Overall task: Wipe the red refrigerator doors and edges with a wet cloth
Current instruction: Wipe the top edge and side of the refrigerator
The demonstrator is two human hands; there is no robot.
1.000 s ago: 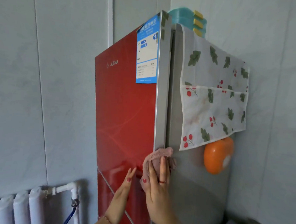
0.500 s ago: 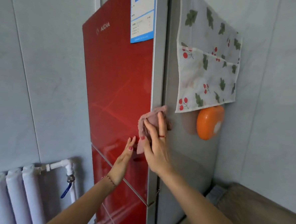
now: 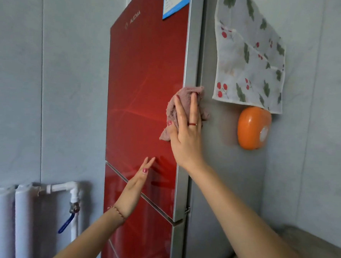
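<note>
The red refrigerator door (image 3: pixel 144 83) fills the middle, with a silver edge strip (image 3: pixel 192 50) along its right side and a grey side panel beyond it. My right hand (image 3: pixel 186 129) presses a pink cloth (image 3: pixel 174 107) flat against that silver edge at mid height, fingers spread over the cloth. My left hand (image 3: pixel 135 184) rests flat and open on the lower part of the upper red door, just above the seam to the lower door (image 3: pixel 139 226).
A cherry-print fabric pocket (image 3: pixel 249 60) hangs on the fridge's grey side, with an orange round holder (image 3: pixel 252 128) stuck below it. A white radiator (image 3: pixel 4 222) with a pipe and blue valve handle (image 3: pixel 67 223) stands at the lower left. Grey walls on both sides.
The view has dropped and closed in on the fridge. My right hand with the cloth stays on the silver edge, a little higher against the fabric pocket. My left hand has slipped lower on the door.
</note>
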